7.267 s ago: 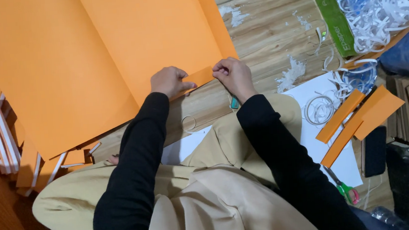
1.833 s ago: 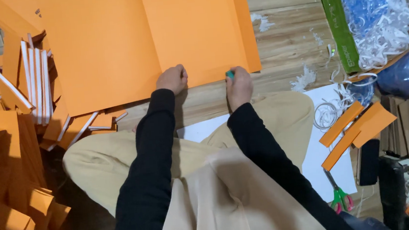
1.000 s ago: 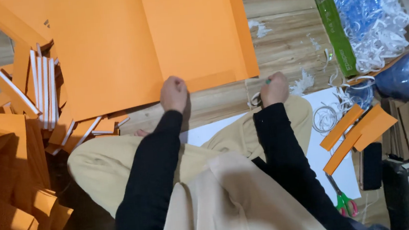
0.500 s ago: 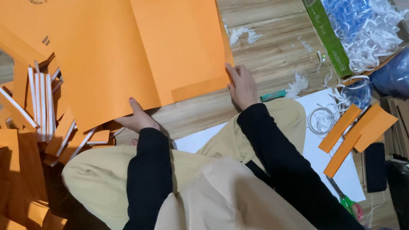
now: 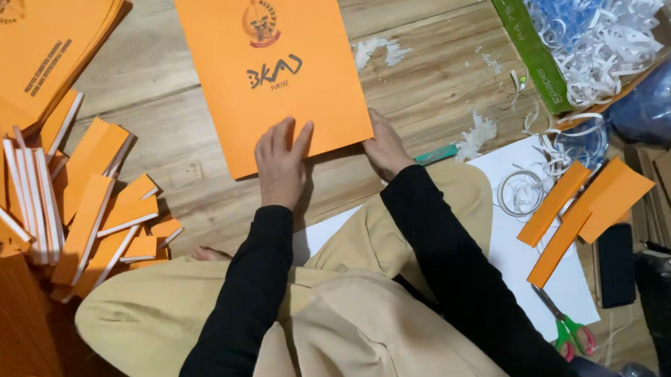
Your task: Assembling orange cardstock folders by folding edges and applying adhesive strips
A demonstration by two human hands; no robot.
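Left hand (image 5: pixel 283 165): flat, fingers spread, palm down on the near edge of the orange folder (image 5: pixel 270 65); not gripping anything.
Right hand (image 5: pixel 386 148): fingers together, pressed at the folder's near right corner, touching its edge; whether it pinches the corner cannot be told.
Orange folder: closed, front cover up with a dark emblem, lying flat on the wooden floor (image 5: pixel 431 83) straight ahead of the knees, near edge under both hands.
Sleeves: black, both arms reaching forward over tan trousers (image 5: pixel 160 309).
Teal pen (image 5: pixel 436 155): on the floor just beside the right hand, to its right.
Folder stack (image 5: pixel 24 46): more orange folders piled at upper left, well apart from the hands.
Orange strips (image 5: pixel 95 209): folded pieces with white edges, heaped on the left, near the left knee.
White sheet (image 5: pixel 519 253): on the floor at right, partly under the right leg.
Loose orange strips (image 5: pixel 584 207): lying on the white sheet's right side.
Scissors (image 5: pixel 565 328): green and pink handles, at the sheet's lower edge.
Box (image 5: pixel 522 27): green side wall, upper right, filled with white shredded paper (image 5: pixel 613 35) and blue plastic.
Paper scraps (image 5: pixel 372 48): small white bits on the floor just right of the folder.
Dark phone (image 5: pixel 616 265): flat on the floor beside the sheet, far right.
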